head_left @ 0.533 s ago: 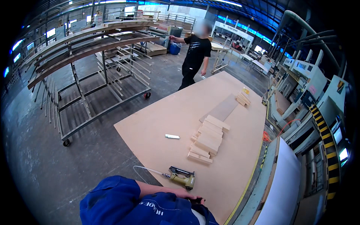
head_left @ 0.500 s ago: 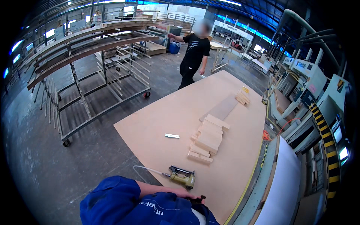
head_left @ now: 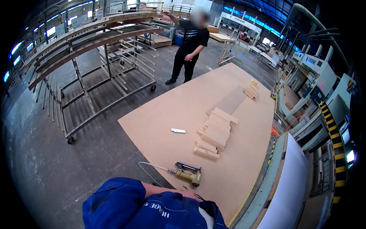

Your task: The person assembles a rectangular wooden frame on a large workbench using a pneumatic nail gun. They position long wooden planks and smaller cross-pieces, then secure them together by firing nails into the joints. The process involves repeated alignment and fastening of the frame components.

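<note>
Just beyond the hands lies the olive nail gun.

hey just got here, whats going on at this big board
A person in blue has their left hand close to their body at the board's near end; whether it holds anything is unclear, and the right hand is out of view. Just beyond lies an olive nail gun with a pale hose. Wooden blocks and a silvery strip rest on the large board. Another person stands beyond, one arm raised toward a loaded rack.
</note>
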### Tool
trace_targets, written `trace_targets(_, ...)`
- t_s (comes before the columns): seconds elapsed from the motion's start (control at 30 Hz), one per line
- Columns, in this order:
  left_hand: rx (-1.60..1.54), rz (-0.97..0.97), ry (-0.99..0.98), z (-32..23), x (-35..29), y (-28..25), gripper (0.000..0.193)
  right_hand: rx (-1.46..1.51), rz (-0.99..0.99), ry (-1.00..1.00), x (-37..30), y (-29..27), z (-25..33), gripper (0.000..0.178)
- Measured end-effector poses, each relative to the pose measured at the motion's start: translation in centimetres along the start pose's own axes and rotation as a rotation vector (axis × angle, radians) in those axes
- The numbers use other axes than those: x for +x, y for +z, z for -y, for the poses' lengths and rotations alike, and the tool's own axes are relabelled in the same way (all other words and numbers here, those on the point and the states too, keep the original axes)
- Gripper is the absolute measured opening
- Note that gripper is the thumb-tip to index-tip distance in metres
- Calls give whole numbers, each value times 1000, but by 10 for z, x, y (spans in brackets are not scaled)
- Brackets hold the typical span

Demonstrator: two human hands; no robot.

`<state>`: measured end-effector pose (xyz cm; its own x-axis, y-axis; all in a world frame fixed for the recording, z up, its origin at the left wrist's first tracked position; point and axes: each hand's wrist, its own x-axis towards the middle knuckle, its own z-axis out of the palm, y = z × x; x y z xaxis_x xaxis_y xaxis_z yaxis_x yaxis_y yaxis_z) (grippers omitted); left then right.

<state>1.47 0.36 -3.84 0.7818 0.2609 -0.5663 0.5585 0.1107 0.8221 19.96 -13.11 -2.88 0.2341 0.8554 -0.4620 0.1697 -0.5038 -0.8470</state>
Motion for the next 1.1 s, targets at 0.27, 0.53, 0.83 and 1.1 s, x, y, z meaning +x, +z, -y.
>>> trace_targets(0.27,-9,-87,34,4,-2,-13,73,-65,-21,-63,-1,6,5,28)
trace_targets(0.53,-35,-183,-55,8,10,-11,79,-3,128,22,-15,-6,14,28)
trace_targets(0.83,-20,-132,54,-4,3,-16,66,-431,56,-234,31,-6,-20,35)
trace_targets(1.1,27,-22,160,-8,-9,-24,59,-30,-333,-184,9,31,-18,23)
